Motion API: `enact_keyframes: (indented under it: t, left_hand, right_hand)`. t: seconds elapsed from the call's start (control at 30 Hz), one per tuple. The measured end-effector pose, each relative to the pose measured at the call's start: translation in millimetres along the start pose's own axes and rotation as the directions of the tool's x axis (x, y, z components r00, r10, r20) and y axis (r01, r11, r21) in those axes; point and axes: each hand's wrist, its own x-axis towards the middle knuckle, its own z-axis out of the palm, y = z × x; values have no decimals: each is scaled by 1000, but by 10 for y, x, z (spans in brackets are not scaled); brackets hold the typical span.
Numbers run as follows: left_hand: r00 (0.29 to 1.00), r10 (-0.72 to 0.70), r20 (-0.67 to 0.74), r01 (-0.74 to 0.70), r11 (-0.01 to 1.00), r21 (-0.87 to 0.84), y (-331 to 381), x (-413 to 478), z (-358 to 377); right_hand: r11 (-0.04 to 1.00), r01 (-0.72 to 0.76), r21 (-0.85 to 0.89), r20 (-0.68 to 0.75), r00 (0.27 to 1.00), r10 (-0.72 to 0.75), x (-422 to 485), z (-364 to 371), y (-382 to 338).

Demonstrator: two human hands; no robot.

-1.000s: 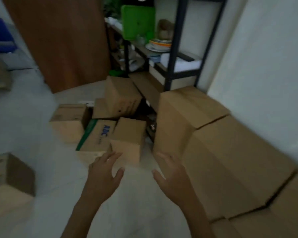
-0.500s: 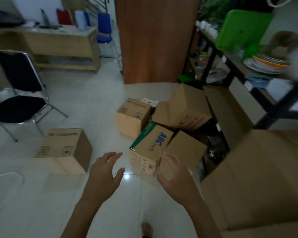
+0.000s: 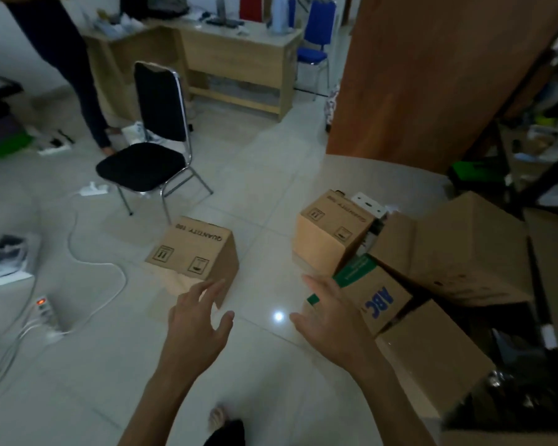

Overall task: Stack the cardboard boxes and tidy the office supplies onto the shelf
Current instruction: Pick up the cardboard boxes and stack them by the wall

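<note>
Left hand (image 3: 197, 320) open, fingers spread, above floor (image 3: 264, 194) near lone cardboard box (image 3: 195, 252). Right hand (image 3: 331, 313) open beside ABC box (image 3: 372, 296).

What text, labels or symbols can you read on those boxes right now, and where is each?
"QUANTITY 180": upside down on the lone box by the black chair, with two handling symbols.
"ABC": blue letters on the green-edged box.
White print on its green band: too small to read.
Edge print on the third box, behind it: blurred, unreadable; two handling symbols show.
</note>
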Motion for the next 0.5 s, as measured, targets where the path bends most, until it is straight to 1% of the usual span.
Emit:
enact_keyframes:
  t: [0.07, 0.13, 0.27, 0.5]
  left_hand:
    - [998, -62, 1, 62, 998, 5, -248, 232, -41]
    - [995, -95, -10, 95, 995, 15, -414, 442, -86]
    - [980, -196, -13, 196, 981, -5, -941, 1029, -240]
    - [971, -240, 19, 240, 971, -1, -1660, 1905, -363]
  right_hand:
    - [1000, 10, 11, 46, 999, -10, 367, 147, -59]
    - [999, 40, 10, 58, 997, -41, 640, 244, -125]
    - [999, 46, 4, 127, 991, -46, 1357, 589, -389]
    - [998, 56, -32, 183, 982, -50, 2489, 1060, -638]
